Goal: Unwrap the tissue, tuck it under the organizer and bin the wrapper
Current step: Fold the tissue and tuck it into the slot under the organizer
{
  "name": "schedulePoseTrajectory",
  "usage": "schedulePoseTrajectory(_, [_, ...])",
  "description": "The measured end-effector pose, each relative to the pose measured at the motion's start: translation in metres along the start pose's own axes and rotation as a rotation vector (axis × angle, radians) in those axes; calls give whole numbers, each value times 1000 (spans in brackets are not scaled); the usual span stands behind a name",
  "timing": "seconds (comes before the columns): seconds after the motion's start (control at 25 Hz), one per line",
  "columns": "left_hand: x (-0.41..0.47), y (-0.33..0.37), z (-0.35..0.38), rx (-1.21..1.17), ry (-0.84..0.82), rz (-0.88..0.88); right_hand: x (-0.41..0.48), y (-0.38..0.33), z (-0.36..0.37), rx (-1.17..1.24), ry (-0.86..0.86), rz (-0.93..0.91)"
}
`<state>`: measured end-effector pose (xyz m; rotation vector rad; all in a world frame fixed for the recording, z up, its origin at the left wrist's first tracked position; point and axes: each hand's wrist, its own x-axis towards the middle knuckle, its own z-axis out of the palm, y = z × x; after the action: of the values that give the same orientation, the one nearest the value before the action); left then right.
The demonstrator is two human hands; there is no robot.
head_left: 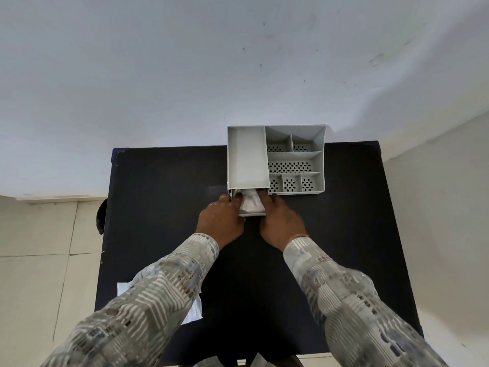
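Observation:
A grey plastic organizer [275, 158] with several compartments stands at the far edge of the black table [164, 207]. A white stack of tissue [251, 203] sticks out from the slot under the organizer's left compartment, its far end hidden inside. My left hand [221, 217] grips the tissue's left side, fingertips at the slot. My right hand [280, 221] presses along its right side, fingers reaching under the organizer. A white wrapper [194, 307] lies flat near the table's front left, mostly hidden beneath my left sleeve.
A white wall rises right behind the table. Pale floor tiles [39, 260] lie to the left, and a dark rounded object [100, 215] shows at the table's left edge. No bin is in view.

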<state>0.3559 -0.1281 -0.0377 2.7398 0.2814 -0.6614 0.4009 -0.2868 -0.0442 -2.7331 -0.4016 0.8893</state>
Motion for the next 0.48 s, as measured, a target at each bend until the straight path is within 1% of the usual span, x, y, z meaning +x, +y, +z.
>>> schedulePoseTrajectory(0.12, [8,-4,-1,-72,53,-21,-29,4,8,21,200,-56])
schedulePoseTrajectory(0.2, [7,-6,-2,-82,71,-19,-36,0,13,-83,235,-52])
schedulePoseTrajectory(0.24, [4,-7,-2,-79,80,-15,-32,-3,13,-152,199,-44])
schedulePoseTrajectory(0.32, [-5,-11,-1,-58,118,-6,-12,-9,5,-247,61,-15])
schedulePoseTrajectory(0.4, [-14,-13,-1,-39,188,21,5,-14,-7,-231,-45,2])
schedulePoseTrajectory(0.48, [-19,-10,0,-83,253,59,4,-14,-13,-132,-34,2])
